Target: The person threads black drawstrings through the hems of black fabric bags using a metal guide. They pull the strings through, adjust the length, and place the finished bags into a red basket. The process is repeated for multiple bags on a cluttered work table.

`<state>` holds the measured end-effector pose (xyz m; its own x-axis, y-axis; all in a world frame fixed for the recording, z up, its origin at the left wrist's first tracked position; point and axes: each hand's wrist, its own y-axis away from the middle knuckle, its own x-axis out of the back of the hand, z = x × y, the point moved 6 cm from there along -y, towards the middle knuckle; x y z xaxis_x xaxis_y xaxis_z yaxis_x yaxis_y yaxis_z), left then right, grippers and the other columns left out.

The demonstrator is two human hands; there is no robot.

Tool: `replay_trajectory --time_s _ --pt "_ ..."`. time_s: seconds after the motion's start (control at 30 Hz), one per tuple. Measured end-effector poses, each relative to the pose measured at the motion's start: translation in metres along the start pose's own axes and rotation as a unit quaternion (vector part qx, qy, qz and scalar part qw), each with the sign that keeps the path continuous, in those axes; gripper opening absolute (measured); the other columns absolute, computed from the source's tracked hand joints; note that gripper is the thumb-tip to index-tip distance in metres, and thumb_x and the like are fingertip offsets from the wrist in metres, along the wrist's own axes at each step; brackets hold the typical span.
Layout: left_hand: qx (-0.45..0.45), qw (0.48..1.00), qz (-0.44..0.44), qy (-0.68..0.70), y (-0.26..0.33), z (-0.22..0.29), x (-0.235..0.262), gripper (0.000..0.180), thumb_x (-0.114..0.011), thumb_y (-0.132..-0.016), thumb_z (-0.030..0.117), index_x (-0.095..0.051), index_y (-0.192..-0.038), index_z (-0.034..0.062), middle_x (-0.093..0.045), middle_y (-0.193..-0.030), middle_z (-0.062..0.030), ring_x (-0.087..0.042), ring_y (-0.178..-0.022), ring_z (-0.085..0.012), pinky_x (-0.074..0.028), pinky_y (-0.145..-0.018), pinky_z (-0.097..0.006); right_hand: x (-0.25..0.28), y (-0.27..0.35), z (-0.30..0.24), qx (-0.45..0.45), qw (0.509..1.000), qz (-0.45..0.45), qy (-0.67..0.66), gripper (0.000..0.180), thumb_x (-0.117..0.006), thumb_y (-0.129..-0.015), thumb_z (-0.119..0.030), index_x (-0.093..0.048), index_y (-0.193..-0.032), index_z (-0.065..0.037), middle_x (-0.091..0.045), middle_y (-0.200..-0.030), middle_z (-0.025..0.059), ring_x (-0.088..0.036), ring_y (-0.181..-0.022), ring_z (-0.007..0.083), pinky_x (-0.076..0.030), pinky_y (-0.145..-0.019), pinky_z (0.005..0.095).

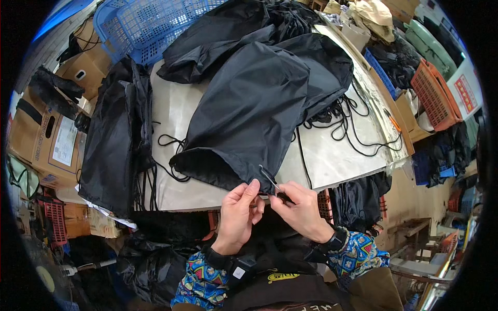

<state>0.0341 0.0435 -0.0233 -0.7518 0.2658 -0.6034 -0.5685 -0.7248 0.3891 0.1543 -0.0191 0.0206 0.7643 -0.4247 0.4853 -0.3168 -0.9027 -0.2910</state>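
hands (270, 207) pinching black bag (249, 114) hem over pale table (337, 155), blue crate (150, 26) behind

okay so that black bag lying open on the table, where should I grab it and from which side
Grip the black bag at its open hem, the near edge by the table front, coming from the person's side. That rim lies loose and reachable there, where the left hand and right hand already pinch it; the far end is buried among other bags.
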Motion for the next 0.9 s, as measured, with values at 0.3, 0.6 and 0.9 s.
replay_trajectory --time_s 0.3,0.6,0.9 --pt "-0.016 0.997 0.0 0.07 -0.001 0.0 -0.01 0.017 -0.055 -0.094 0.019 -0.058 -0.081 0.0072 -0.058 -0.068 -0.0016 -0.059 -0.062 -0.0099 -0.042 -0.04 -0.018 0.01 -0.008 -0.007 0.047 0.997 -0.009 0.059 0.009 -0.062 -0.081 -0.004 -0.059 -0.089 0.0 -0.053 -0.071 0.0135 -0.056 -0.059 0.0311 -0.044 -0.052 0.0373" --pt "-0.088 0.994 0.055 0.041 -0.005 0.004 -0.005 0.015 -0.063 -0.089 0.016 -0.057 -0.079 0.0075 -0.062 -0.069 -0.0046 -0.063 -0.06 -0.0134 -0.049 -0.045 -0.022 0.03 0.009 -0.027 0.067 0.979 -0.1 0.162 0.009 -0.06 -0.085 -0.009 -0.054 -0.081 -0.003 -0.052 -0.066 0.0112 -0.057 -0.058 0.0303 -0.044 -0.048 0.0384" --pt "-0.128 0.989 0.067 -0.041 0.0 -0.004 -0.005 0.014 -0.065 -0.087 0.014 -0.057 -0.081 0.0038 -0.063 -0.07 -0.0069 -0.063 -0.06 -0.0144 -0.05 -0.048 -0.025 0.015 0.005 -0.035 0.106 0.963 -0.106 0.225 0.009 -0.06 -0.083 -0.009 -0.054 -0.087 -0.004 -0.052 -0.07 0.009 -0.057 -0.059 0.0268 -0.044 -0.047 0.0369"
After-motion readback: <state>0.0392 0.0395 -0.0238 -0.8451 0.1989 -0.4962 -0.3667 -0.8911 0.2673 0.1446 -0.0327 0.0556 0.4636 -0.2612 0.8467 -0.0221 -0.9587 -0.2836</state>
